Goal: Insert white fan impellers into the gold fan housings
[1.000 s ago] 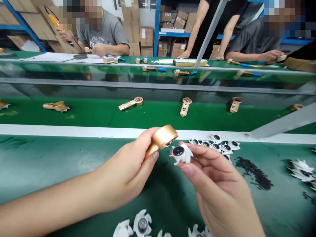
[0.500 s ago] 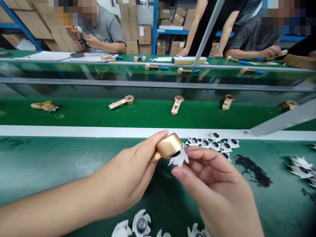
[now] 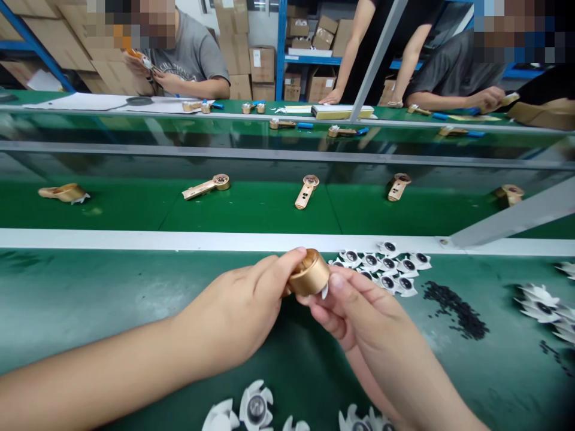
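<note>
My left hand (image 3: 245, 308) is closed around the handle of a gold handheld fan housing (image 3: 311, 275), its round head facing me at a slant. One blade of a white fan impeller (image 3: 325, 292) shows below the housing's rim; the rest is hidden by the housing and my fingers. My right hand (image 3: 354, 305) is closed at the head's right side, thumb on top and fingertips underneath, gripping the impeller. Beyond it lie several white impellers with dark centres (image 3: 389, 264) and a heap of small black parts (image 3: 456, 308).
Several gold fan housings (image 3: 306, 191) lie spaced along a green conveyor belt (image 3: 265, 212) behind a white rail (image 3: 135, 239). More impellers lie at the near edge (image 3: 256, 404) and far right (image 3: 541, 304). A slanted metal post (image 3: 516, 209) rises at right. Co-workers are across the line.
The housing's head has tipped, so its top opening shows more. My right hand has moved left and turned under it, covering most of the impeller. Housings on the near belt have shifted left.
</note>
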`<state>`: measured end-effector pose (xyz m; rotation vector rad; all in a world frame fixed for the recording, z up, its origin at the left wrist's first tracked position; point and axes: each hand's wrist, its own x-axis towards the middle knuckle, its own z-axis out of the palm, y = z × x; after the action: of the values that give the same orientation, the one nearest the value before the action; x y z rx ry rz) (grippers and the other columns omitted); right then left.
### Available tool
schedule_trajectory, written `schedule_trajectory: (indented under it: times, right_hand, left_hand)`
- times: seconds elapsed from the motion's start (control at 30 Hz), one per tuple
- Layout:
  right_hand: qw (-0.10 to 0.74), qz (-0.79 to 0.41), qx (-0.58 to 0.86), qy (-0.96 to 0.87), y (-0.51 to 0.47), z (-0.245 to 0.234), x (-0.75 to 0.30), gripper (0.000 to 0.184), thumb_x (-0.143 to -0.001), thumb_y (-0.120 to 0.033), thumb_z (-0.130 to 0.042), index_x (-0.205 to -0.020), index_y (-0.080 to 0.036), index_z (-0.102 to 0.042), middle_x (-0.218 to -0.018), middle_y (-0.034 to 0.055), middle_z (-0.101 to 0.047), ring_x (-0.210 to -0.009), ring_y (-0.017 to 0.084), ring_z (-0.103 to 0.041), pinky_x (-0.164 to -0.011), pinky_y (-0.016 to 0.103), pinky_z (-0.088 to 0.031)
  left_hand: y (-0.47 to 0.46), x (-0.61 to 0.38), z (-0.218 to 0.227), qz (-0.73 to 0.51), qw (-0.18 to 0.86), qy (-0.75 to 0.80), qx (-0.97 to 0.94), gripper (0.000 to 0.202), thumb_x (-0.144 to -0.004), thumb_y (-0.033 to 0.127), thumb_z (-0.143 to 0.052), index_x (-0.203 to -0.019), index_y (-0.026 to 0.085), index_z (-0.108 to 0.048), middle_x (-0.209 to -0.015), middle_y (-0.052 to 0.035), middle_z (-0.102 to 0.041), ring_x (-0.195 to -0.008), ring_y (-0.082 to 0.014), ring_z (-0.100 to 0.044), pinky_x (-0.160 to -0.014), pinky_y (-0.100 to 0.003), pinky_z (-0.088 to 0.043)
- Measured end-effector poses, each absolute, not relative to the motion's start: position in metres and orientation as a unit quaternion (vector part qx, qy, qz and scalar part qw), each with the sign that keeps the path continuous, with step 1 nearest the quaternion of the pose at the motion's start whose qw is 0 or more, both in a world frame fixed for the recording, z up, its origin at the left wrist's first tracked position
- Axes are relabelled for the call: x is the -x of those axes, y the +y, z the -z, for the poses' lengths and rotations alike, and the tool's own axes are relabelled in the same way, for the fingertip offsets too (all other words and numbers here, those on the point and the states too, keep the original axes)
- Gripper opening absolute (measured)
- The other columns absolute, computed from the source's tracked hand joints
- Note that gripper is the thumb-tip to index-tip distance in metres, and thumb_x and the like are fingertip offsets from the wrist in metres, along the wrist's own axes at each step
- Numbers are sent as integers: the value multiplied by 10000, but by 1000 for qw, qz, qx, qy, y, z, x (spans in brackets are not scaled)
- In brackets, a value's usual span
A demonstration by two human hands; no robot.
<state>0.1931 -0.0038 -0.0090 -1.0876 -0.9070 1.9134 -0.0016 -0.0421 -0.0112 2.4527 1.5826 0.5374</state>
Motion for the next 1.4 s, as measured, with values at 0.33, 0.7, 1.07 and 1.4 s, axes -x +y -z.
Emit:
schedule_trajectory:
  times: [0.33, 0.7, 1.07, 1.4]
  right_hand:
    - [164, -72, 382, -907, 63, 16, -263, 338, -885, -319, -643, -1193, -188, -688, -1230, 144, -687, -1143, 350, -623, -940, 545, -549]
    - [218, -212, 406, -862, 73, 15, -220, 244, -847, -260, -601, -1080, -238, -670, -1186, 110, -741, -1118, 328, -689, -898, 506, -583]
    - [317, -579, 436, -611, 66, -30, -126, 350, -797, -301, -709, -1133, -203, -713, -813, 32, -729, -683, 159, -654, -568, 264, -511]
    - [364, -506, 411, -665, 53, -32, -130, 112, -840, -288, -696, -940, -257, -737, -834, 22, -756, -707, 182, -711, -655, 290, -601]
  left_hand:
    - [81, 113, 32, -64, -19, 717, -694, 638, -995, 424, -376, -1516, 56, -350, -1294, -247, -612, -1202, -412, -583, -965, -509, -476]
    - [79, 224, 19, -70, 3, 815, -576, 516, -961, 466, -543, -1342, 118, -558, -1401, -205, -535, -1291, -367, -511, -1041, -558, -442]
    - [47, 136, -13, -218, 131, 754, -605, 321, -953, 488, -470, -1107, 207, -464, -805, -3, -681, -681, -179, -655, -612, -273, -503]
    - [14, 64, -24, -247, 298, 643, -661, 205, -982, 291, -459, -1184, 259, -439, -1022, -26, -719, -914, -228, -697, -769, -340, -524]
